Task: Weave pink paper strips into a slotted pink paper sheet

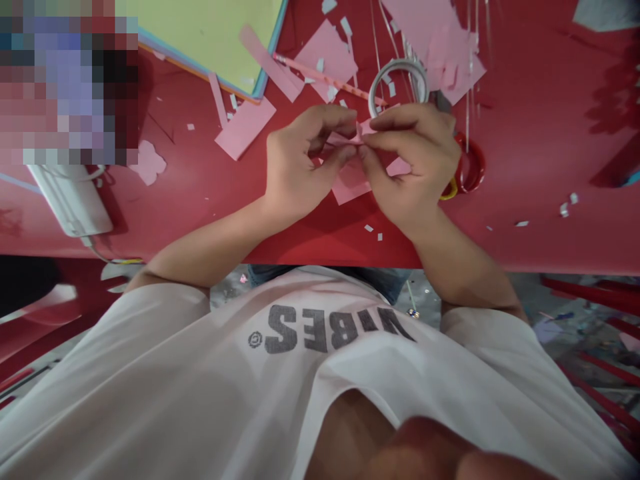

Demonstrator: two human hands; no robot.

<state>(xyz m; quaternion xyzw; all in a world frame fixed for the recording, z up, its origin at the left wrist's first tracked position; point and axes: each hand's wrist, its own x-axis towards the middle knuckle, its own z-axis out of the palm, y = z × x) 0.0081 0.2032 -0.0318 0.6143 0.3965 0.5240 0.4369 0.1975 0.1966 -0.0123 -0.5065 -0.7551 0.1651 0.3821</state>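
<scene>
**Item:** folded pink paper strip (358, 137), held in the air above the table between both hands, fingers partly covering it.

**Left hand (300, 157):** closed, with thumb and fingers (330, 120) curled in, gripping the strip's left side.

**Right hand (410, 157):** closed, pinching the strip's right side; its fingertips are close to those of the left hand.

**Under hands:** pink paper sheet (350, 187) lying on the red table (530, 160). Contact with the strip cannot be confirmed.

**Beside right hand:** scissors with red handles (470, 167), touching the wrist side of the hand, and a yellow loop (450, 191). A roll of tape (400, 63) lies just beyond the fingers.

**Table top:** pink paper offcuts (245, 127), a pink pencil (325, 79), small white scraps (565, 207) and a green card (210, 33).

**Table edge, left:** white power strip (70, 200).

**Person:** white T-shirt (320, 327) printed "VIBES".

**Visibility:** top-left corner is pixelated and unreadable.
</scene>
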